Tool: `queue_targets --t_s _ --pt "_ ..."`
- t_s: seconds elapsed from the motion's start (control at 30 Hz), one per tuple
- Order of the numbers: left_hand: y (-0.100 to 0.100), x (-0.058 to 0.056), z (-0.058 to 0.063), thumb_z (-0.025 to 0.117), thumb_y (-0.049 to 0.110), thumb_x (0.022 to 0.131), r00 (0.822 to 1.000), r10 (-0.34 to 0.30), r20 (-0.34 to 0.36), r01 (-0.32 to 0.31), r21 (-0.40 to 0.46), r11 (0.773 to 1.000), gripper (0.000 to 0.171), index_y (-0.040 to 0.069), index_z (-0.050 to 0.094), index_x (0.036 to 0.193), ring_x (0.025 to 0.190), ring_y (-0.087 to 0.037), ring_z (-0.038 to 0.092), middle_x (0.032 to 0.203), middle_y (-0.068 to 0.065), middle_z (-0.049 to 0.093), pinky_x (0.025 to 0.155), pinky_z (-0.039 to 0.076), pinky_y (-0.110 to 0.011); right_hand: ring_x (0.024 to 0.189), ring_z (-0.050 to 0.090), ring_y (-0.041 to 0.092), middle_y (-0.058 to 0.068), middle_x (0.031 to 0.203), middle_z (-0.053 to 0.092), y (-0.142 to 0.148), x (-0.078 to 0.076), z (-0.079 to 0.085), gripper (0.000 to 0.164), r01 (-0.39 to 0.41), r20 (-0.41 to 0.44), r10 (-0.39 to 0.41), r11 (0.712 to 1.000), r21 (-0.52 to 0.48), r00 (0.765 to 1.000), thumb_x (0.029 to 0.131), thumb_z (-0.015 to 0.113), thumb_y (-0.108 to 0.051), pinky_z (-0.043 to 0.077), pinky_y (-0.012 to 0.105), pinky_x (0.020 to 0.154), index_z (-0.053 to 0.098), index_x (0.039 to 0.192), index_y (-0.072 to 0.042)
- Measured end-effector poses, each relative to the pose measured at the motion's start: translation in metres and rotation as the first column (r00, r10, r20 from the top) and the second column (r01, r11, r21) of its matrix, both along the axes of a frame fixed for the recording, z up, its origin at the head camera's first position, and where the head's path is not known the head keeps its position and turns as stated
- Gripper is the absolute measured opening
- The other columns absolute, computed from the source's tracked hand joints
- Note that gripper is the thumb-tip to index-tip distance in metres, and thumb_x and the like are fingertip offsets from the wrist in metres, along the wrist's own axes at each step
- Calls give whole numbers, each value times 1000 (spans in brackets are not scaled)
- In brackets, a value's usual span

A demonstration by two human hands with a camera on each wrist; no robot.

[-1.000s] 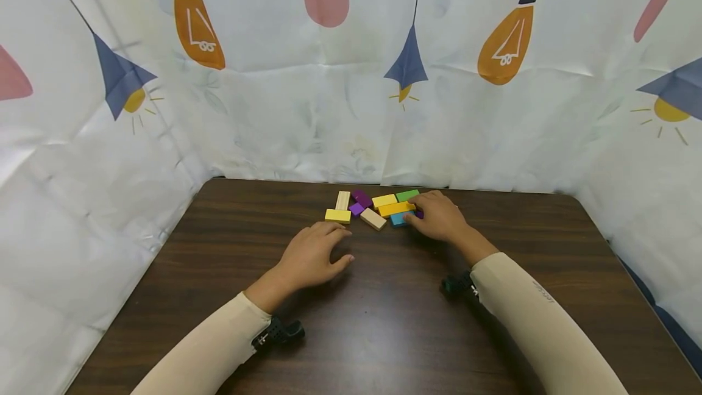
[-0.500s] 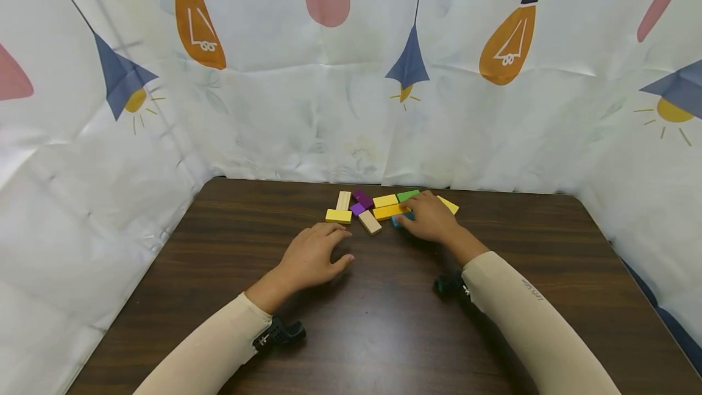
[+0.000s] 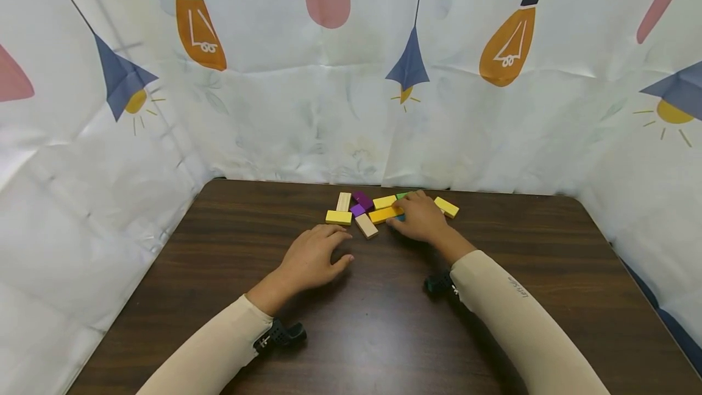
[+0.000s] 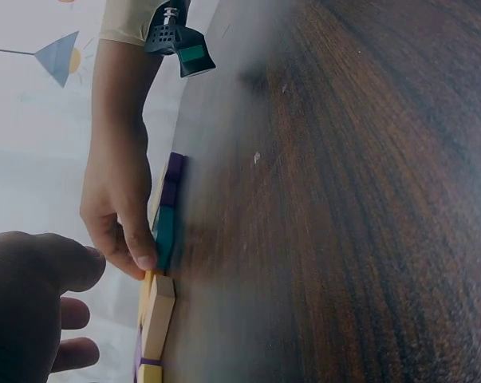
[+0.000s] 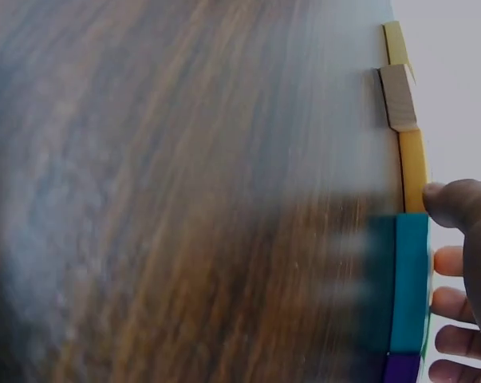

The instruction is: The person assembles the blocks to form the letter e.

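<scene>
Several coloured blocks lie at the table's far side. My right hand (image 3: 419, 218) is over the group's right part, fingers spread and slightly bent. Its thumb (image 5: 447, 201) touches the top edge of the orange block (image 3: 382, 215); the other fingertips hang above the teal-blue block (image 5: 410, 279), and whether they touch it is unclear. Left of the orange block a tan block (image 3: 366, 225) lies slanted. My left hand (image 3: 309, 258) hovers relaxed over the table, holding nothing, nearest the front yellow block (image 3: 338, 217). A green block (image 3: 402, 195) is partly hidden by the right hand.
Two purple blocks (image 3: 362, 200), a pale wood block (image 3: 343, 202) and a yellow block (image 3: 384, 202) lie in the group. Another yellow block (image 3: 446, 206) lies right of my right hand. The dark wooden table (image 3: 362, 334) ends at a patterned cloth (image 3: 285, 120).
My right hand has moved left, and the orange block has slid left with it. The tan block has turned and shifted left and nearer. The right-hand yellow block is uncovered. My left hand is still.
</scene>
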State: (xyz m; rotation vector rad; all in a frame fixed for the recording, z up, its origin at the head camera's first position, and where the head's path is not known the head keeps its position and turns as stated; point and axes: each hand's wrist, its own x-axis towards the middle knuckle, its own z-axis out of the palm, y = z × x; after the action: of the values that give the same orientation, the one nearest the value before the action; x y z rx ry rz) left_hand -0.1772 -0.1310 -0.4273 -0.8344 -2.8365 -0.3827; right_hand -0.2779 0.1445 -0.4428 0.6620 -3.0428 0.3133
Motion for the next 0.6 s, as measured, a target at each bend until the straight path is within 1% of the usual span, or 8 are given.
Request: queue_targets --t_s 0.17,0.27,0.47,0.6 --pt "0 0 0 72 40 95 1000 2 0 -2 3 1000 41 16 71 128 125 -26 58 132 -4 64 103 47 -46 120 49 33 13 130 60 -6 0 0 49 1 -11 -1 1000 4 1000 95 69 -49 40 52 106 68 127 -12" --pt "0 0 -1 71 39 95 1000 3 -2 -3 6 1000 40 16 71 128 125 -26 58 132 -4 65 103 47 -46 119 49 32 11 127 61 -9 -1 -1 46 -7 -17 7 1000 5 1000 94 70 -47 41 51 106 68 124 -12" --pt "-1 -1 -2 71 39 96 1000 -1 -3 1 10 1000 39 16 71 128 125 -26 58 131 -4 65 103 47 -46 122 51 33 9 130 62 -12 -5 -4 41 -38 -26 38 999 22 999 95 70 -41 39 52 109 70 126 -14" --pt "-1 -1 -3 71 38 95 1000 2 2 -2 17 1000 42 15 69 130 124 -27 59 130 -4 65 103 47 -46 122 51 32 9 132 61 -13 -7 -4 38 -55 -16 56 998 19 998 94 70 -35 39 50 110 70 126 -15"
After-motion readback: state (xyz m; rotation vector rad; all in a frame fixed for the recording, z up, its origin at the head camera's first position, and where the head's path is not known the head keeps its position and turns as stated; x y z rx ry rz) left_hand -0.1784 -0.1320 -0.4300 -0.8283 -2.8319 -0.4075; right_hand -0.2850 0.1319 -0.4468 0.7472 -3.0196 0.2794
